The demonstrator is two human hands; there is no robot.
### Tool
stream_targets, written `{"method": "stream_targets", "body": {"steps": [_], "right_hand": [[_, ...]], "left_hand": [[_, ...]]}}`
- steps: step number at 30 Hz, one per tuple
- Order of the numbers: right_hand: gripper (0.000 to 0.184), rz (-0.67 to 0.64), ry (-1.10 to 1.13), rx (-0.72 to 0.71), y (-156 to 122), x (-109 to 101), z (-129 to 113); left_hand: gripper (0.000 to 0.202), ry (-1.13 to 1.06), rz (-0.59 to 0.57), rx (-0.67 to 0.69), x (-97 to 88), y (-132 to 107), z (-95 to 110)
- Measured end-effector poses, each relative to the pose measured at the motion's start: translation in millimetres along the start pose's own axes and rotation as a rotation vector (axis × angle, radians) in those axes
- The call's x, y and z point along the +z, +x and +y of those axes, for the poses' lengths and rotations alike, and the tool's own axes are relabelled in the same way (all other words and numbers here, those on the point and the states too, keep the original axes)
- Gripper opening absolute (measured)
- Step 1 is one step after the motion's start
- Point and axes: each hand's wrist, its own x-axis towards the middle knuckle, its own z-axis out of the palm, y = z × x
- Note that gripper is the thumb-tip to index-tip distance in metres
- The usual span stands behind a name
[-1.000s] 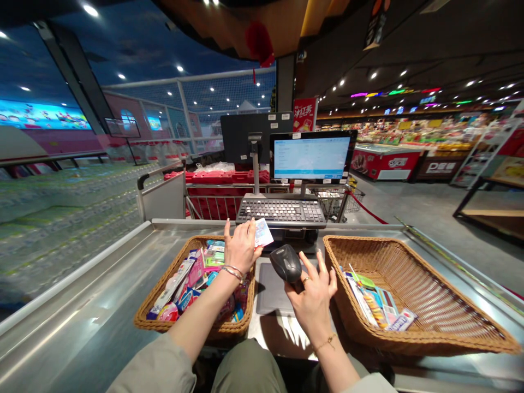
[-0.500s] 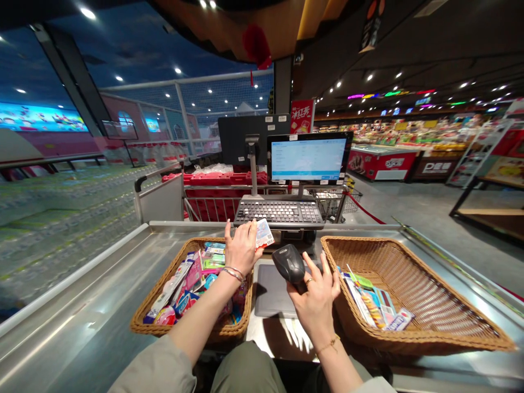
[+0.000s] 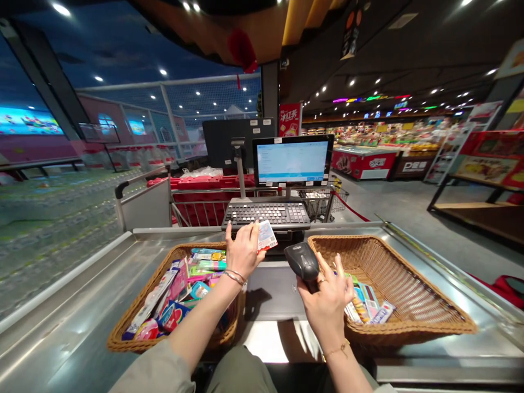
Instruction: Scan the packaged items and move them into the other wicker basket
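My left hand [image 3: 242,248] pinches a small flat packet [image 3: 267,237] with a barcode on its lower corner, just in front of the keyboard [image 3: 268,212]. A black barcode scanner [image 3: 302,261] is in my right hand [image 3: 327,297], its head pointing left toward the packet; the handle is mostly hidden by my fingers. Under my left forearm, a wicker basket [image 3: 118,334] is full of colourful packaged goods. Beside my right hand stands a second wicker basket [image 3: 417,278], where several packages, among them a white-and-purple pack [image 3: 383,313], lie at its left end.
A lit monitor [image 3: 292,161] rises behind the keyboard, with another dark screen [image 3: 221,142] at its left. Between the baskets a grey flat plate [image 3: 272,292] is set in the metal counter [image 3: 82,305]. Shopping carts [image 3: 196,204] stand beyond the counter.
The view has swung slightly right. My right hand and the scanner have shifted a little to the right, away from the packet. The left hand still grips the packet.
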Motion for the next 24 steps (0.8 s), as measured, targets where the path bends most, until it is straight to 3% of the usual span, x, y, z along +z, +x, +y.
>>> {"method": "stream_targets", "body": {"steps": [24], "right_hand": [[0.040,0.154,-0.125,0.260,12,-40,60]], "left_hand": [[0.074,-0.148,-0.002,0.157,14.3,33,77]]}}
